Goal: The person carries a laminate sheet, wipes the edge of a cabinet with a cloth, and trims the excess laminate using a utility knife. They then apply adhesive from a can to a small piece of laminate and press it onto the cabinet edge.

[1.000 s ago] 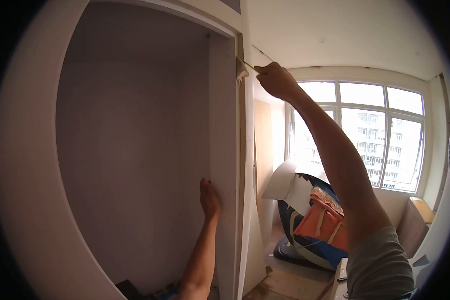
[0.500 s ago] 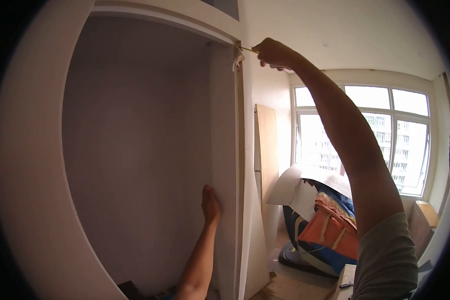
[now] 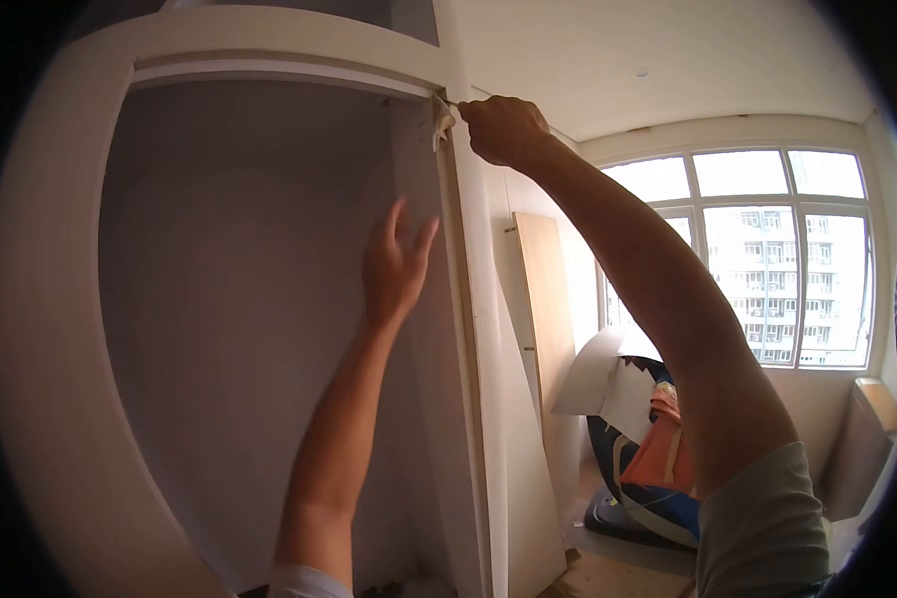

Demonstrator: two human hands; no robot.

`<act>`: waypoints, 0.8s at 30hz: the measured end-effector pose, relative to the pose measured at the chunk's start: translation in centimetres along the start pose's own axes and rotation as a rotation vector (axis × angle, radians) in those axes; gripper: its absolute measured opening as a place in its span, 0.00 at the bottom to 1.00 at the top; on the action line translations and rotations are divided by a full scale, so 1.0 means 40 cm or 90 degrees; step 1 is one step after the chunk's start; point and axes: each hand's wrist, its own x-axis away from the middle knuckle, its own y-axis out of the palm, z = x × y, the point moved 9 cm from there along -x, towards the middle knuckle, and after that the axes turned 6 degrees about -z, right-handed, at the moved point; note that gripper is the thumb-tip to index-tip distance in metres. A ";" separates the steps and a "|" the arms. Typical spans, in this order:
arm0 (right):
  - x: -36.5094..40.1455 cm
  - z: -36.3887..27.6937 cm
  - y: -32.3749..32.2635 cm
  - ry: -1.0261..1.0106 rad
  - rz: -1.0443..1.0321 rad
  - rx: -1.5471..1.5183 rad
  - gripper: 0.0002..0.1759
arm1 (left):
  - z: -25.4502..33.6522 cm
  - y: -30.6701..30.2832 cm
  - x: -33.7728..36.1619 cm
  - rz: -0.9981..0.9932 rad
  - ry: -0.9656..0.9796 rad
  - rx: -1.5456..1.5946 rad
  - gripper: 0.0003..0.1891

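My right hand (image 3: 503,128) is raised to the upper right corner of the white frame (image 3: 289,42), its fingers closed round a thin tool whose tip meets the corner. Just below that tip, a crumpled pale strip (image 3: 443,122) hangs from the frame's edge. Inside the opening, my left hand (image 3: 397,267) is lifted with thumb and fingers apart and nothing in it, close to the side panel (image 3: 419,189).
Beyond the frame, a wooden board (image 3: 540,299) leans on the wall. An orange bag (image 3: 658,453) lies among piled things under a bent white sheet (image 3: 593,379). Windows (image 3: 752,264) fill the far wall, and a box (image 3: 867,429) stands at the right.
My left hand has risen from low beside the side panel, and its fingers have spread. My right hand has come nearer the frame corner. The view has shifted a little.
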 end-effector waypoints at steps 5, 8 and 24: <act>0.014 -0.008 0.010 -0.049 0.069 0.012 0.12 | 0.178 0.031 -0.298 0.039 0.180 -0.114 0.32; 0.011 -0.008 0.021 -0.037 0.087 -0.015 0.11 | 0.168 0.050 -0.405 0.036 0.152 -0.114 0.24; 0.053 -0.005 0.005 -0.031 -0.027 -0.200 0.16 | 0.091 0.043 -0.310 0.022 0.091 -0.105 0.13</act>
